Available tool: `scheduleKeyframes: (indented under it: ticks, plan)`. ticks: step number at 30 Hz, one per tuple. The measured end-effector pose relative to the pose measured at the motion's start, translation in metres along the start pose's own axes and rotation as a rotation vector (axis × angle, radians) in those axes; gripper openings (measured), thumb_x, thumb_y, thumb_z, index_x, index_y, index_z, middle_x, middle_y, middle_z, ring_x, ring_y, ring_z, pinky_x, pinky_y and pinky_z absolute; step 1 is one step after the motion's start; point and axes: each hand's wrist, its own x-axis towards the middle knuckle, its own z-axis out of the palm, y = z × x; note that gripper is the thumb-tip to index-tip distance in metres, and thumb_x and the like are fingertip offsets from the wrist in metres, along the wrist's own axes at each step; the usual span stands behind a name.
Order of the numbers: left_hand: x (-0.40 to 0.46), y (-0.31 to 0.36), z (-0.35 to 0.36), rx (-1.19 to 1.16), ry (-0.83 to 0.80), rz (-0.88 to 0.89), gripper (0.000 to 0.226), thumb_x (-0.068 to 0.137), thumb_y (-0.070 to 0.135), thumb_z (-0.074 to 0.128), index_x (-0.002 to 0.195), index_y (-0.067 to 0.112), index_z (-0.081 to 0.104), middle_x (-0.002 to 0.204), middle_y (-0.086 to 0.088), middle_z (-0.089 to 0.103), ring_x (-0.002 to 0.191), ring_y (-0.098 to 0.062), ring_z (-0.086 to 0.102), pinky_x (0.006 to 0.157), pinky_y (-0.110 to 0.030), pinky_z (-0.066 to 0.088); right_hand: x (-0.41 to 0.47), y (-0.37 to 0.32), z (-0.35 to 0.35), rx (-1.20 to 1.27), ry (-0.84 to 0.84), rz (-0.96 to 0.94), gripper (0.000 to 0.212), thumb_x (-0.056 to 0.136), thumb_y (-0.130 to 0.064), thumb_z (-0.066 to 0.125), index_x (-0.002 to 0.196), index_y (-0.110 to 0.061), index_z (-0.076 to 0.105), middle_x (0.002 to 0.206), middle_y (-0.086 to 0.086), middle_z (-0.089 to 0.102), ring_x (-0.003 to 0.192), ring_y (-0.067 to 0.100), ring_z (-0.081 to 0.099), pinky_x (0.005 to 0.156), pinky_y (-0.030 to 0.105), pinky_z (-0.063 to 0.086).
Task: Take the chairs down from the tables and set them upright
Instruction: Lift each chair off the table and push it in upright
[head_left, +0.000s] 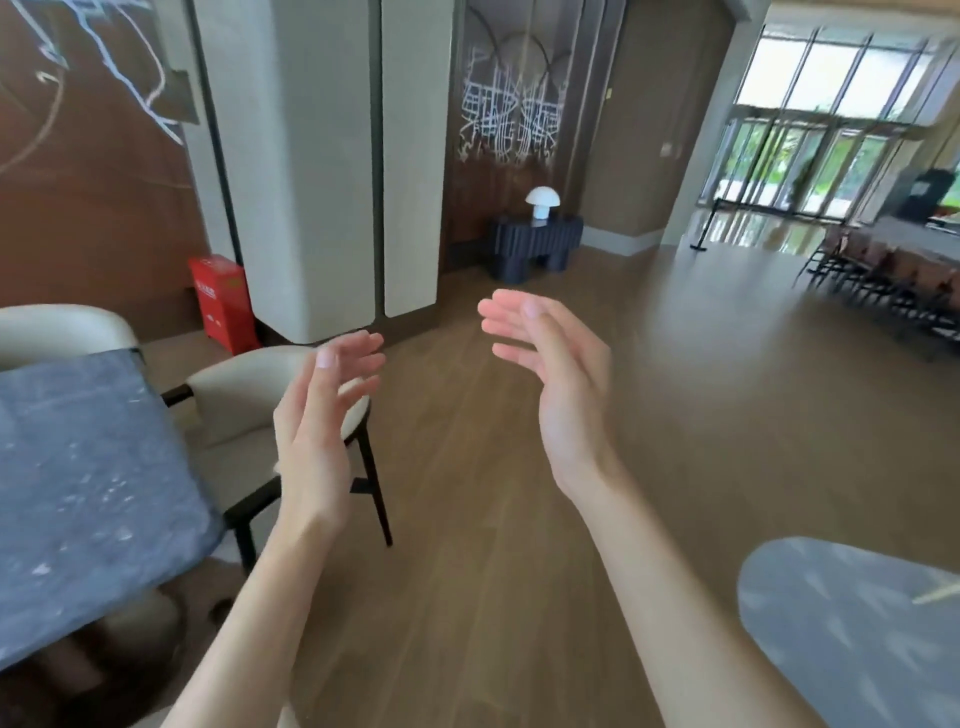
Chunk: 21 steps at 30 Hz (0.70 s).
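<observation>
Grip: none. Your left hand (317, 421) and right hand (561, 384) hang spread, palms facing, holding nothing.
Near: dark stone table (88, 499), left; its corner could catch your hip.
Beyond: cream chair (244, 400), upright beside that table's far corner; splayed legs may trip you.
Far: stacked chairs (883, 280).

Daylight came through tall windows (810, 130) onto a brown plank floor (675, 415). A white lamp (542, 201) stood on a dark console (537, 241) beside pale pillars (311, 182); a red box (223, 304) sat against the wall.
</observation>
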Motion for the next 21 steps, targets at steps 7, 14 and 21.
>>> scheduleKeyframes:
  ticks: [7, 14, 21]
  plan:
    - [0.188, -0.116, 0.074, -0.002, 0.051, -0.006, 0.041, 0.101, 0.047, 0.042, 0.112, 0.021, 0.071, 0.121, -0.005, 0.071, 0.115, -0.026, 0.066, 0.102, -0.050, 0.049, 0.221, 0.101, 0.001, 0.025, -0.048, 0.028, 0.041, 0.097, -0.033, 0.045, 0.115, -0.010, 0.072, 0.112, 0.001, 0.076, 0.109, 0.014, 0.070, 0.098, 0.041, 0.056]
    - [0.339, -0.246, 0.084, 0.144, 0.150, 0.069, 0.039, 0.104, 0.044, 0.042, 0.113, 0.019, 0.071, 0.119, -0.006, 0.072, 0.113, -0.026, 0.067, 0.096, -0.040, 0.054, 0.404, 0.253, 0.023, 0.193, -0.119, -0.043, 0.036, 0.099, -0.029, 0.046, 0.112, -0.007, 0.072, 0.111, 0.006, 0.076, 0.109, 0.018, 0.071, 0.096, 0.041, 0.057]
    - [0.459, -0.352, 0.054, 0.290, 0.535, 0.030, 0.040, 0.100, 0.042, 0.047, 0.109, 0.013, 0.073, 0.112, -0.011, 0.074, 0.105, -0.031, 0.070, 0.095, -0.053, 0.053, 0.581, 0.401, 0.126, 0.340, -0.412, 0.089, 0.031, 0.098, -0.030, 0.048, 0.106, -0.014, 0.073, 0.108, 0.005, 0.077, 0.107, 0.019, 0.072, 0.098, 0.047, 0.055]
